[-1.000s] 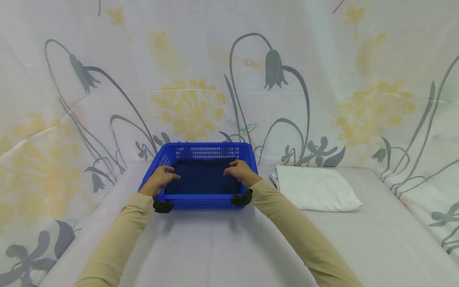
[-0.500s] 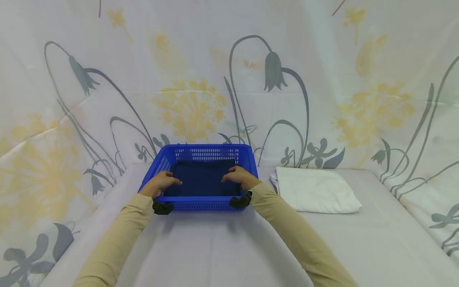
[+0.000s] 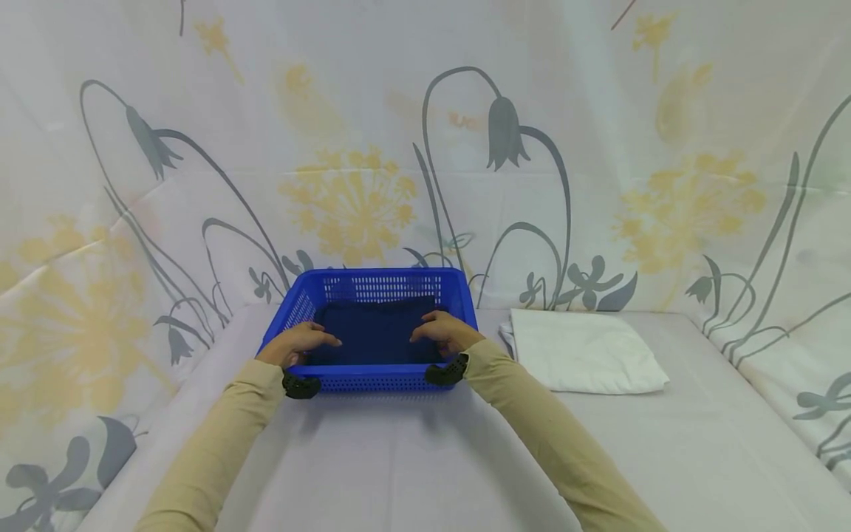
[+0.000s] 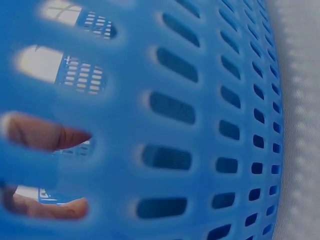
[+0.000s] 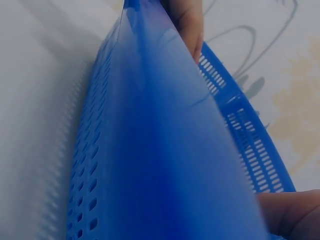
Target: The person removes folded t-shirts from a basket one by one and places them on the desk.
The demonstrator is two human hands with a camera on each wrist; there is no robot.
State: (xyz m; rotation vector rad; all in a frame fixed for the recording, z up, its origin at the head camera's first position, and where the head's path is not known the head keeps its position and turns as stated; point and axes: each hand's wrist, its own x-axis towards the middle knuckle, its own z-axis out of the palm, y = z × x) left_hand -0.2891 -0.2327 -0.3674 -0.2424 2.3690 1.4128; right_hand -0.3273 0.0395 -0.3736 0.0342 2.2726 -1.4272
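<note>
Dark navy folded cloth (image 3: pixel 375 332) lies inside a blue plastic basket (image 3: pixel 372 369) with slotted walls. My left hand (image 3: pixel 302 341) reaches over the basket's near left corner, its thumb above the cloth's left side. Over the right side, my right hand (image 3: pixel 447 332) has its thumb towards the cloth's middle. Whether the fingertips touch the cloth is hard to tell. In the left wrist view, parts of fingers (image 4: pixel 45 132) show through the slots, with a gap between them. The right wrist view shows a thumb (image 5: pixel 292 210) and a finger (image 5: pixel 189 27) wide apart beyond the rim.
A folded white cloth (image 3: pixel 585 351) lies right of the basket on the pale-covered table (image 3: pixel 399 465). Behind stands a flower-printed curtain (image 3: pixel 399 148). Each wrist has a black strap-like piece (image 3: pixel 301 386) near the basket's front wall.
Both hands have sunk slightly lower into the basket, the left thumb shifting a little right. The navy cloth's far edge now dips in the middle. The basket has hardly moved.
</note>
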